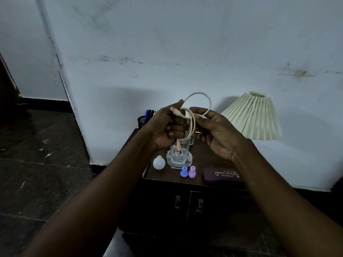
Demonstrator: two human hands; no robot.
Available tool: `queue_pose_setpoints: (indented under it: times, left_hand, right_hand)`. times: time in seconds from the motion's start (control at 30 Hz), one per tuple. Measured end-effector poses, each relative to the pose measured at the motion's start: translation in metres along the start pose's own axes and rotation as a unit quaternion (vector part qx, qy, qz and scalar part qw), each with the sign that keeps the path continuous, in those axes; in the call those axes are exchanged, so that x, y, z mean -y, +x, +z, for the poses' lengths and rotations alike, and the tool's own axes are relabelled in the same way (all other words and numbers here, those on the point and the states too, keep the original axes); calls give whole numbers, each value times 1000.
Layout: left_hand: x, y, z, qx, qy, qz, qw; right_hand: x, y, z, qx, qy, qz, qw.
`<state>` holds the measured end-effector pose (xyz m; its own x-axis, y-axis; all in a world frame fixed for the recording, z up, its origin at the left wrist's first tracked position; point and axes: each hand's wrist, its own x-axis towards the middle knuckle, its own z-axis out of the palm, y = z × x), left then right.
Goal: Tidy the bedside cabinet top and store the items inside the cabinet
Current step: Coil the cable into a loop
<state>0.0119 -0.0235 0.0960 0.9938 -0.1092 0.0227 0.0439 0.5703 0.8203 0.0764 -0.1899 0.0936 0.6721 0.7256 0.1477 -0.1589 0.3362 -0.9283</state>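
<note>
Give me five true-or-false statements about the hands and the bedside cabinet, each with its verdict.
1. Both the left hand and the right hand hold the pale cable. True.
2. The cabinet doors stand open. False: both are shut.
3. The white bulb lies left of the glass. True.
4. The spectacles case is green. False: it is purple.
5. The pen holder is empty. False: pens stand in it.

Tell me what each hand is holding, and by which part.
Both hold the white cable: the left hand grips the coiled loops near a plug end, and the right hand pinches the loose strand.
</note>
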Motion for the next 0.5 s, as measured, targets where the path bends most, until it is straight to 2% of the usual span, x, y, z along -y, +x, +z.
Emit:
queue_pose_setpoints:
  times: [0.1,0.17,0.27,0.33,0.4,0.5]
  left_hand:
    - [-1,2,1,-39,3,29,999]
    - [-1,4,-2,-31,-6,33,999]
    - [-2,5,-9,-21,-27,36,999]
    - [-3,5,-11,-28,-35,41,998]
    - [-3,4,-10,-34,-35,49,998]
    - [-1,3,-4,-49,-20,54,997]
  right_hand:
    - [-2,0,6,-40,4,-17,999]
    - [-1,2,6,-63,-84,-28,994]
    - [-1,5,8,-163,-270,-87,945]
    - [-2,0,13,-227,-333,-197,894]
    - [-4,-4,18,-215,-401,-310,835]
    - [-8,-4,26,-114,-454,-356,809]
